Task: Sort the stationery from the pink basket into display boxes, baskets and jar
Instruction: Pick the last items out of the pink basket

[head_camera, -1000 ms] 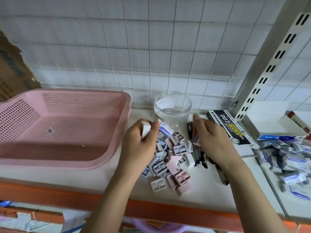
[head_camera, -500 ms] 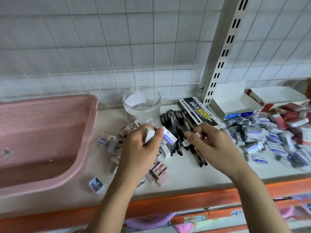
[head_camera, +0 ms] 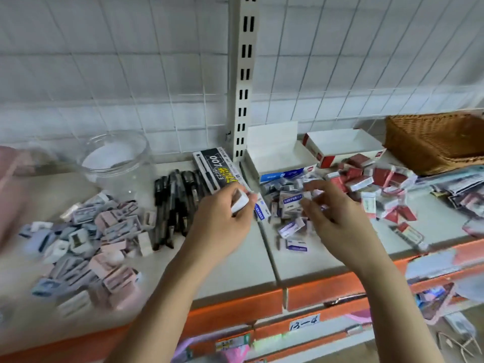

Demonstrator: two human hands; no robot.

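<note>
My left hand (head_camera: 222, 221) grips a white eraser (head_camera: 239, 203) and a blue-labelled eraser (head_camera: 259, 211) above the shelf's middle. My right hand (head_camera: 337, 218) hovers with curled fingers over the pile of blue-labelled erasers (head_camera: 289, 203). Blur hides whether it pinches one. Behind the pile stands the open blue display box (head_camera: 277, 159), with a red display box (head_camera: 343, 149) and red erasers (head_camera: 366, 179) to its right. The clear jar (head_camera: 115, 158) stands at the back left, and the pink basket (head_camera: 7, 195) shows at the left edge.
Pencil sharpeners (head_camera: 86, 242) lie heaped at the front left. Black pens (head_camera: 175, 205) lie beside a black pen box (head_camera: 217, 169). A wicker basket (head_camera: 434, 142) sits at the far right. A slotted upright (head_camera: 243, 74) rises behind, and the orange shelf edge (head_camera: 235, 307) runs along the front.
The view has swung right, and the pink basket has slid almost out of frame. Both hands have moved right from the sharpeners to the eraser pile, the left still gripping its erasers.
</note>
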